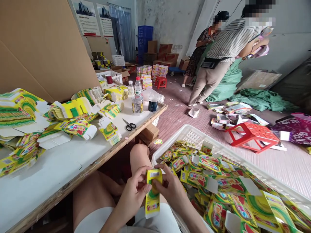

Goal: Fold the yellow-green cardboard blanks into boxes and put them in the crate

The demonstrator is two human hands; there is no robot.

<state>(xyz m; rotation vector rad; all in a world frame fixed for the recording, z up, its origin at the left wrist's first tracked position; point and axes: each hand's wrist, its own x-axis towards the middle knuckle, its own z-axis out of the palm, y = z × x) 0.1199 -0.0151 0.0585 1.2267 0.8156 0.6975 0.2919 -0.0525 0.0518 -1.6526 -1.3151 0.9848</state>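
Above my lap, a small yellow and green printed carton [154,194] with a barcode is held upright between both hands. My left hand [137,187] grips its left side, the thumb lying on the front. From the other side my right hand [170,184] closes on it, thumb also pressed on the front. The fingers behind the carton are partly hidden. To the right, a white plastic basket [157,153] is filled with similar small cartons [230,184]. Stacks of flat carton blanks [75,108] lie on the white table [73,165] at the left.
Black scissors [130,126], a clear tub [137,105], a dark mug [153,105] and a red-capped bottle [138,85] stand near the table's far corner. A red stool [255,136] lies tipped on the floor. Two people [223,48] stand by green sacks [225,82].
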